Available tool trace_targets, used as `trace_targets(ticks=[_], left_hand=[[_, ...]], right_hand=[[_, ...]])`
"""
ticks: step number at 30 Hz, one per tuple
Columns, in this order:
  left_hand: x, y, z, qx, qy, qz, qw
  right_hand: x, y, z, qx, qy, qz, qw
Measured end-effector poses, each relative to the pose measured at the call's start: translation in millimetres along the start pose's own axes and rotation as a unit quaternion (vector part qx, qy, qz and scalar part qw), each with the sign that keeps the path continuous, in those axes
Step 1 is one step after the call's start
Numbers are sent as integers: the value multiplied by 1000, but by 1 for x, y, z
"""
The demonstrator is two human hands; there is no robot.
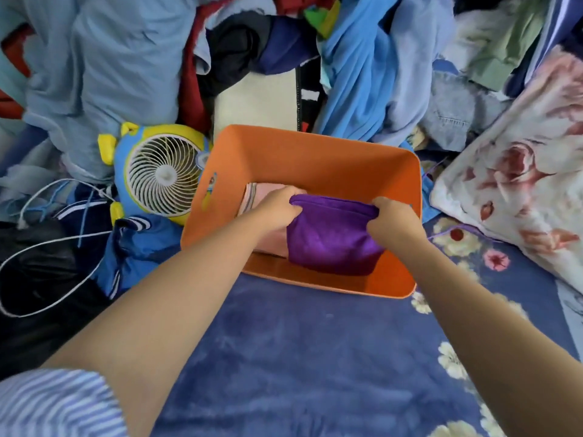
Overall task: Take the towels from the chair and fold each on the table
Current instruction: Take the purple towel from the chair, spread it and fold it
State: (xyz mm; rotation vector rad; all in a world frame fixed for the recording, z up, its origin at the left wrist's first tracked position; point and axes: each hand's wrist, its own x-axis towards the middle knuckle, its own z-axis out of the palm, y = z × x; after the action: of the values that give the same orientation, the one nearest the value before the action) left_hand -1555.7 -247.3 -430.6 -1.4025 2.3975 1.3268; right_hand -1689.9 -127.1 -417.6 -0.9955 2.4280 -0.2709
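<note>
Inside orange bin (315, 159), folded purple towel (331, 241) beside pink towel (268, 190), left hand (279, 205) and right hand (392, 220) fingers curled, pinching purple towel's top corners, small fan (162, 175) just left of bin

Two towels (331, 241) in bin (315, 159), fan (161, 175) left.

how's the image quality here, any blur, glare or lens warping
Head view: soft, even light, no glare; slightly soft overall, with wide-angle stretching toward the edges. Both hands, left and right, gripping the purple towel in the orange bin, read clearly.
</note>
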Motion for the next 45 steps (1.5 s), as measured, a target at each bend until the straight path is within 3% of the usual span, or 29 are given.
trace_targets(ticks=[6,9,19,22,24,28,30,33,40,45], left_hand=[[79,-31,44,73,-56,-55,994],[115,-35,58,53,-39,-49,997],[168,-48,96,24,80,-51,995],[169,-53,101,34,133,-21,990],[166,-58,104,95,129,34,987],[158,-80,104,264,139,181,937],[150,-91,101,316,99,125,935],[149,-105,107,355,57,81,929],[154,-106,114,376,23,60,925],[144,-80,94,370,-15,41,928]], right_hand=[[75,7,49,-37,-103,137,985],[108,13,60,-37,-71,179,981],[166,39,105,-50,40,179,982],[167,42,120,-79,83,167,979],[162,43,126,-123,114,146,975],[141,54,148,-173,147,-82,970],[130,60,162,-150,85,-128,977],[126,69,175,-144,-44,-89,985],[140,66,164,-165,-156,-60,972],[126,51,139,-175,-171,-53,968]])
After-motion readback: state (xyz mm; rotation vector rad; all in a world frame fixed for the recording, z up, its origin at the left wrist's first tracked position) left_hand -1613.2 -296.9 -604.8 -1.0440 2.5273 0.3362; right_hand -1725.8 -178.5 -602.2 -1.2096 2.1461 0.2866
